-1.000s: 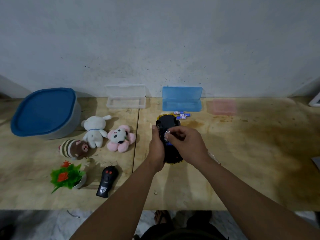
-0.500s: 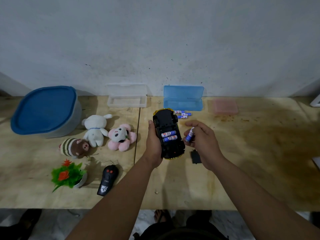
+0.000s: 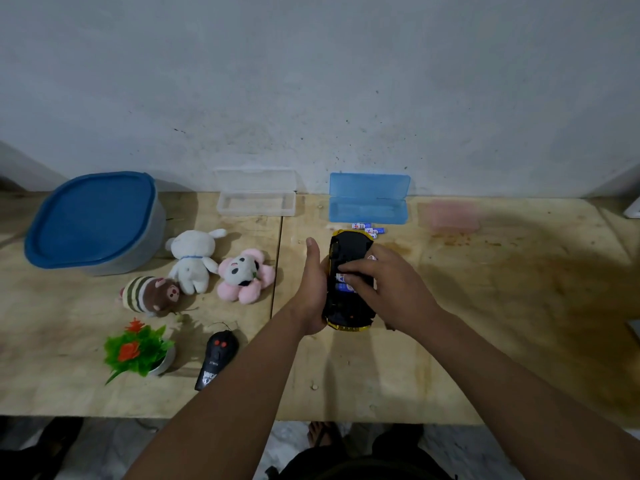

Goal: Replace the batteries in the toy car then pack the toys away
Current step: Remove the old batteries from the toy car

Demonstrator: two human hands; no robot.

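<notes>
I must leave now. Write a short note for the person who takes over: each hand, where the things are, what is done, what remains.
Left hand holds the upturned toy car by its side.
Right hand has fingers on the batteries in the open compartment; whether it pinches one cannot be told.
Loose batteries lie before the open blue case.
Done: compartment opened.
Left: finish the swap, close the car, pack the plush toys and remote.

No legible text: remote control [image 3: 217, 359] and batteries [image 3: 367, 228] markings blurred.

Toy car [image 3: 348, 258] upside down, batteries [image 3: 344, 284] inside compartment.
</notes>
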